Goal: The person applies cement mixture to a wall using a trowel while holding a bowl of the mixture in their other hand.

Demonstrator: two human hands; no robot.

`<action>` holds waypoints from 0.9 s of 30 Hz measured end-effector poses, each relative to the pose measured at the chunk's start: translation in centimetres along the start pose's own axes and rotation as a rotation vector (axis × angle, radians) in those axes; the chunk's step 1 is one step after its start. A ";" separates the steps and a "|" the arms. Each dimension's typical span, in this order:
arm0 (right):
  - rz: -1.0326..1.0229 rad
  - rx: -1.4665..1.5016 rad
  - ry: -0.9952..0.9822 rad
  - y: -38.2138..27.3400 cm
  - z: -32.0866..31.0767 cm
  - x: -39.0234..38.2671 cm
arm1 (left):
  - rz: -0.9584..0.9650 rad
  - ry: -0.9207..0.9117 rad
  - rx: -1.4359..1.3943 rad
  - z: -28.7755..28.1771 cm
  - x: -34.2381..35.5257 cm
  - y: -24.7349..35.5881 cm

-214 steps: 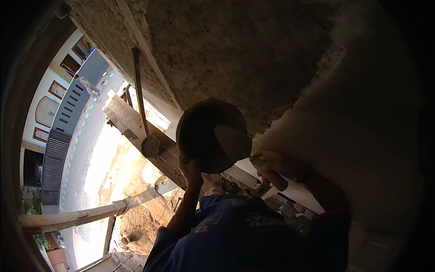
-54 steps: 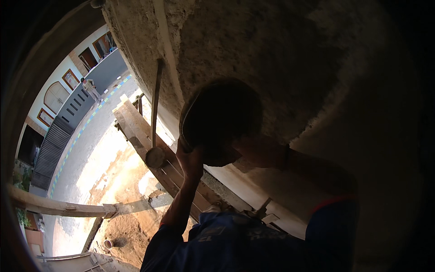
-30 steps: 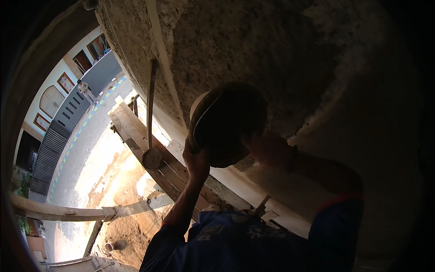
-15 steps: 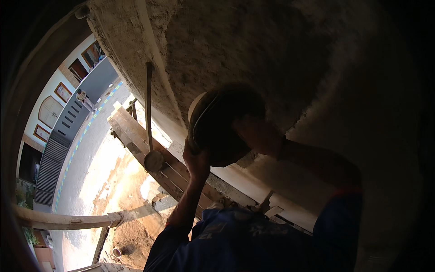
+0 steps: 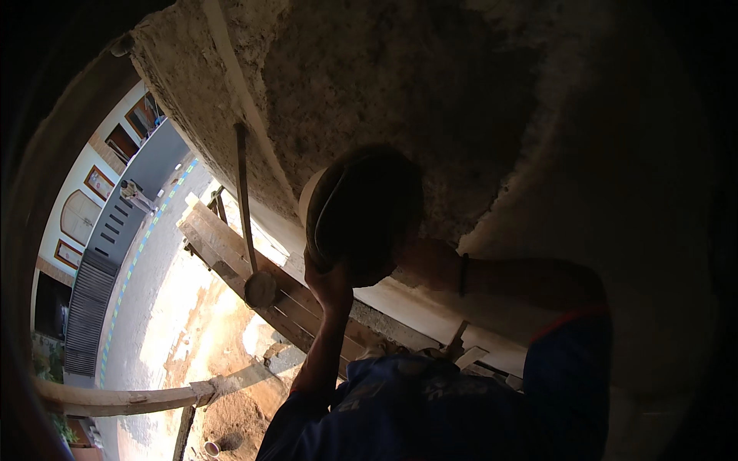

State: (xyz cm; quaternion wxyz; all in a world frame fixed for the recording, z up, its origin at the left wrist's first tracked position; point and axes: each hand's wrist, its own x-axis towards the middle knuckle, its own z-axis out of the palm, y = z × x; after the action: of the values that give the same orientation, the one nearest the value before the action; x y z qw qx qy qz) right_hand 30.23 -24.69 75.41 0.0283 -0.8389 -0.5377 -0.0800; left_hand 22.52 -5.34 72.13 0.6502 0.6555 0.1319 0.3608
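A dark, round, bowl-like vessel (image 5: 367, 215) with a paler outer side is held up before the rough wall. My left hand (image 5: 329, 286) grips its lower left edge, with the thumb on the near side. At the vessel's lower right is my right hand (image 5: 427, 263), wrist banded. Its fingers are lost in the dark, so whether they grip anything is unclear. Deep shadow also hides what lies inside the vessel.
Rough plastered wall (image 5: 400, 84) rises ahead. A long stick (image 5: 244, 196) reaches down to a round container (image 5: 260, 289) on wooden planks (image 5: 296, 315). A pale pole (image 5: 123, 399) crosses at left, above sunlit ground. A person (image 5: 134, 196) stands far off by a grey wall.
My right hand has moved from before the vessel's dark inside to its lower right edge. The vessel and my left hand have shifted slightly left in the view, and the whole view has turned a little.
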 end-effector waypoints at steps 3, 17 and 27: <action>0.075 -0.173 -0.110 -2.1 -4.8 1.1 | -0.065 0.026 -0.055 -0.2 -0.1 -0.2; 0.194 0.119 -0.269 -1.5 -5.9 1.0 | -0.105 0.114 0.020 1.0 -0.4 0.2; -0.157 -0.281 0.515 0.6 0.3 -2.4 | -0.040 0.135 -0.078 2.1 -0.3 -2.6</action>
State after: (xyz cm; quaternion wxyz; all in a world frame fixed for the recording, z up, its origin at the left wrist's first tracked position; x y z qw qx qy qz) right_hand 29.84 -27.10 74.69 0.0409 -0.7426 -0.5596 -0.3657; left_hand 24.50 -6.81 69.77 0.6718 0.6012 0.1742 0.3961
